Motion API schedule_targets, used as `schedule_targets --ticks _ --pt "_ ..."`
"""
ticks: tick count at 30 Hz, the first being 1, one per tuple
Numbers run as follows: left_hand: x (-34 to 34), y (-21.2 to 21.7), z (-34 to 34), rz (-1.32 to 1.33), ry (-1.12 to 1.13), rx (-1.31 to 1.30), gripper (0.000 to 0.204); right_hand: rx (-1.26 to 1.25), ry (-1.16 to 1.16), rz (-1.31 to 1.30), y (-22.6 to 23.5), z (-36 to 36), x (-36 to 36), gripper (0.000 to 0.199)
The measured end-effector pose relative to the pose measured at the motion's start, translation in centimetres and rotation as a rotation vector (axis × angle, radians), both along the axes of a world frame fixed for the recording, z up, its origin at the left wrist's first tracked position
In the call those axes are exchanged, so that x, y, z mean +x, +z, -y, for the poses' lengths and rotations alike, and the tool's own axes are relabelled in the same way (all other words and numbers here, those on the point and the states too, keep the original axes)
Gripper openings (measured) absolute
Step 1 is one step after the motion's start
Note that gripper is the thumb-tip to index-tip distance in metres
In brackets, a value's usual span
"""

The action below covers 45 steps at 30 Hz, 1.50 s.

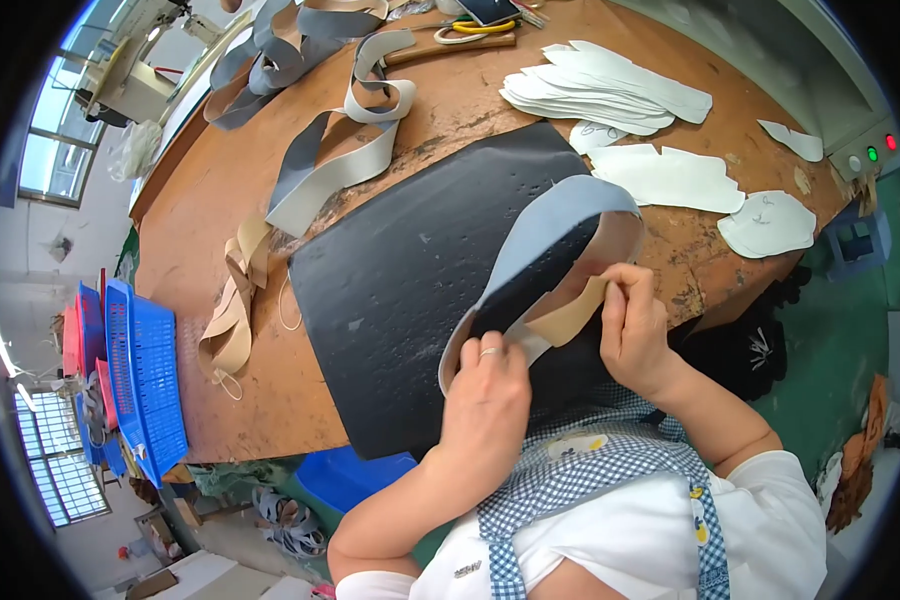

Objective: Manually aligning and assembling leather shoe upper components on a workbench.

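Observation:
A long blue-grey strip [537,232] with a paler back is bent into a loop over a black mat [400,290]. My left hand [485,400] has its fingers closed on the near end of this strip, with a ring on one finger. Between thumb and forefinger, my right hand [632,335] pinches one end of a tan curved piece [567,316]. The other end of that tan piece lies against the strip beside my left fingers. Whether the two are joined there, I cannot tell.
More linked tan pieces [238,300] lie left of the mat. Another grey strip [335,170] curls behind it, near yellow-handled scissors [485,27] and a wooden-handled tool [450,48]. White cut pieces [610,90] are stacked far right. A blue basket [148,375] stands beyond the table's left edge.

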State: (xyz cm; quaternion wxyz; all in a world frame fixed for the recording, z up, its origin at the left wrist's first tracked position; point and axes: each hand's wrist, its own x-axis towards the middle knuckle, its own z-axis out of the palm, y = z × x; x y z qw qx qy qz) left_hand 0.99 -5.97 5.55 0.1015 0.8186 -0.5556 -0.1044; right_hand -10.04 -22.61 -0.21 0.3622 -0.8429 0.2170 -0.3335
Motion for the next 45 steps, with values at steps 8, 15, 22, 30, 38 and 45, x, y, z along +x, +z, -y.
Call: schedule_targets --ticks 8,15,22,30,38,45 --pt "0.3 -3.8 1.9 -0.498 0.308 -0.324 0.017 -0.012 0.39 0.023 0.3 1.0 -0.1 0.033" --pt "1.1 -3.5 0.6 -0.86 0.357 -0.357 0.021 -0.317 0.259 -0.1 0.1 -1.2 1.7 0.036" --pt "1.1 -3.0 0.6 -0.948 0.451 -0.303 0.024 -0.221 -0.035 -0.238 -0.5 -0.9 1.1 0.018" --pt "3.5 -2.7 1.4 -1.233 0.606 -0.097 0.033 -0.343 0.372 -0.027 0.7 -1.1 0.4 0.035" --pt "2.8 -1.5 3.0 -0.714 0.456 -0.095 0.024 -0.358 0.335 -0.104 -0.7 -0.6 -0.3 0.035" --pt "0.8 -3.6 3.9 -0.058 0.091 -0.358 0.01 -0.402 0.339 -0.116 -0.7 -0.5 -0.3 0.035"
